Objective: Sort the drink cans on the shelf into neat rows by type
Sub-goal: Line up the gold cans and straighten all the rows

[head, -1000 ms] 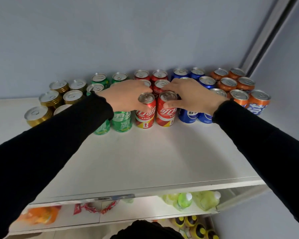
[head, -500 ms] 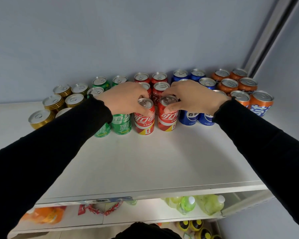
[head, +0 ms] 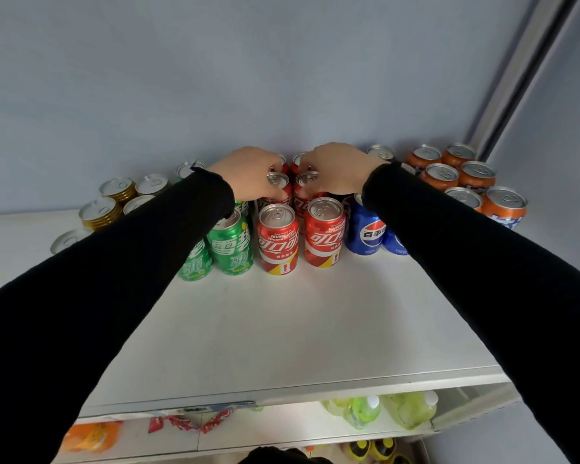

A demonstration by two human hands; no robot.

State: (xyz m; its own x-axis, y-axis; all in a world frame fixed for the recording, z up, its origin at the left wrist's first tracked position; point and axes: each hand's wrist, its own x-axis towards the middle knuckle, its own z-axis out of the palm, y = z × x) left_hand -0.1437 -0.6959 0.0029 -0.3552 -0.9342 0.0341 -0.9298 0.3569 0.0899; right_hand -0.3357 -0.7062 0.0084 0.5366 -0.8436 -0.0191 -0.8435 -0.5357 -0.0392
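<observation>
Drink cans stand in colour groups along the back of a white shelf [head: 282,329]: gold cans [head: 99,212] at left, green cans [head: 230,244], red cola cans [head: 278,241], blue cans [head: 365,232] and orange cans [head: 476,175] at right. Two red cans stand free at the front of their group. My left hand [head: 248,172] grips the left red can of the second row [head: 277,182]. My right hand [head: 339,169] grips the right red can of that row [head: 308,180]. Both black sleeves hide parts of the green and blue groups.
A grey wall rises right behind the cans, with a grey post [head: 516,72] at the right corner. The shelf's front half is bare white board. On the shelves below lie green bottles [head: 382,410], an orange packet [head: 91,437] and red wrappers [head: 188,423].
Both hands have let go of the two front red cans and reached back to the two red cans behind them. The view has shifted, so the cans sit lower in frame.
</observation>
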